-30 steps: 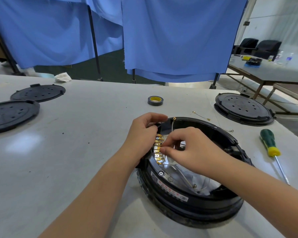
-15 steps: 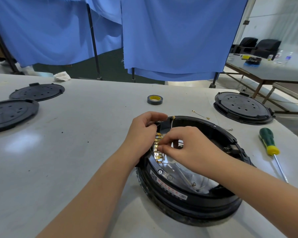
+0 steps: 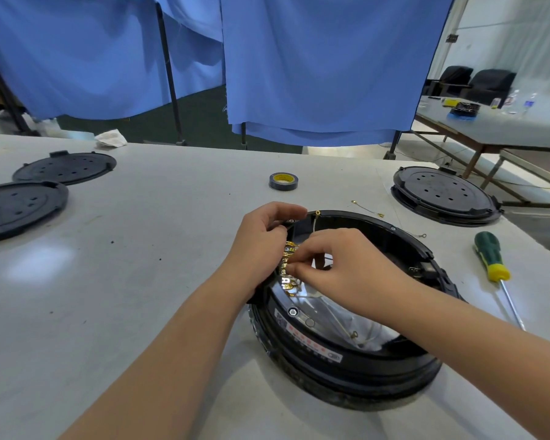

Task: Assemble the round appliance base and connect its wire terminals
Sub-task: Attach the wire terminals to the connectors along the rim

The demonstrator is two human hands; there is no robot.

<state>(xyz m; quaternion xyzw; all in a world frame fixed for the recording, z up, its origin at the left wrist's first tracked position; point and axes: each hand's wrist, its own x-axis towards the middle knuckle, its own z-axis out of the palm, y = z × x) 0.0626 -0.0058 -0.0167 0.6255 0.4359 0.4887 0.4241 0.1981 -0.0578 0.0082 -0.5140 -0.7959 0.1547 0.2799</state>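
A round black appliance base (image 3: 356, 373) lies open side up on the grey table, with a shiny metal plate inside. A row of gold wire terminals (image 3: 287, 268) runs along its left inner wall. My left hand (image 3: 261, 246) grips the base's left rim beside that row, fingers curled over the edge. My right hand (image 3: 340, 268) reaches in from the right and pinches one gold terminal with thumb and forefinger. A thin wire with a ring end (image 3: 317, 213) stands up at the far rim. Another thin wire (image 3: 346, 328) lies on the metal plate.
A green and yellow screwdriver (image 3: 492, 262) lies right of the base. A tape roll (image 3: 283, 181) sits behind it, with loose wires (image 3: 367, 210) nearby. Black round covers lie at far right (image 3: 442, 193) and at left (image 3: 65, 168), (image 3: 16, 208). Blue curtains hang beyond the table.
My right hand has crept slightly left along the terminal row, still pinching. My left hand keeps its grip on the rim. The base has not moved.
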